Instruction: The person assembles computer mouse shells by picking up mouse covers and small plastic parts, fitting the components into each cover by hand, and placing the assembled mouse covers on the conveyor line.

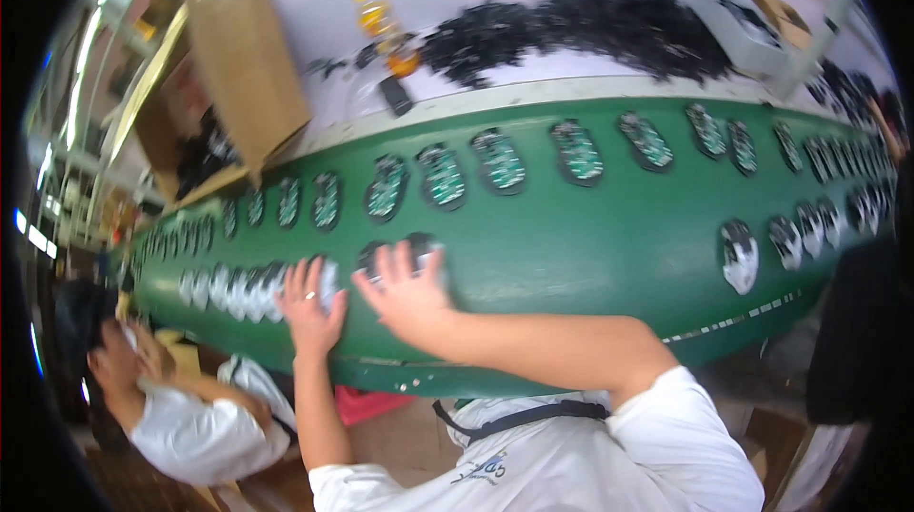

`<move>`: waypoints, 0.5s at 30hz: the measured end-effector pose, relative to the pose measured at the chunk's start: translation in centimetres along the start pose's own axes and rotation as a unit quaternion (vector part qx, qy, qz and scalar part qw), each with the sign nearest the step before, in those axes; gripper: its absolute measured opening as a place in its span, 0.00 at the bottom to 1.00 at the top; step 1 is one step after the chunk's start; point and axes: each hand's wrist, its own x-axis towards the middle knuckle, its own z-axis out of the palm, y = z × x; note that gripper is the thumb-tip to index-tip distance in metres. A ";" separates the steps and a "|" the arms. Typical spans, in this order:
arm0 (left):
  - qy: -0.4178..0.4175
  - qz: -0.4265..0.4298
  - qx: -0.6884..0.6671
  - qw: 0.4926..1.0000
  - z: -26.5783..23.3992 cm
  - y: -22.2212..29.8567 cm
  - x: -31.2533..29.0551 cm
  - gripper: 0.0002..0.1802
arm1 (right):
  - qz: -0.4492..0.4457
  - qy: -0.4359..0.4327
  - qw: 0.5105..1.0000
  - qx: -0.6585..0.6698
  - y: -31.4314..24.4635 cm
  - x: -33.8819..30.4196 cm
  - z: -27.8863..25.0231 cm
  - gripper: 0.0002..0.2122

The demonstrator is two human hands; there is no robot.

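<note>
My left hand lies with its fingers spread on the near end of a row of white-and-black mouse-shaped shells, touching the last one. To its right, my right hand rests with fingers apart over two dark rounded pieces, which it partly covers; blur hides their detail. Beyond both hands runs a line of mouse bases with green circuit boards, set on the green belt.
Black parts are heaped on the back shelf near a bottle of yellow liquid. A cardboard box stands at the back left. More black-and-white shells sit at the right. Another person sits to the left.
</note>
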 end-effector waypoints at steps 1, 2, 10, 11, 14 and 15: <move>0.000 -0.005 0.004 1.000 0.2 -1.3 0.1 0.40 | -0.001 -0.007 1.000 0.003 -0.9 1.2 0.4 0.36; -0.008 -0.018 0.008 1.000 0.1 -2.2 0.2 0.40 | -0.011 0.010 1.000 0.015 -1.3 1.8 0.4 0.35; 0.176 0.049 -0.128 0.975 -1.1 6.0 0.2 0.35 | -0.091 0.097 0.990 0.034 6.7 -3.3 -0.7 0.25; 0.182 0.072 -0.190 0.962 -1.7 8.0 0.6 0.32 | -0.101 0.070 0.992 0.035 8.0 -4.4 -1.5 0.23; 0.061 0.025 -0.470 0.880 -1.7 11.9 0.7 0.28 | -0.063 0.117 0.980 0.148 12.3 -7.7 -2.7 0.21; -0.078 -0.044 -0.654 0.751 -1.9 13.4 0.7 0.28 | -0.037 0.145 0.960 0.236 13.5 -8.7 -3.1 0.22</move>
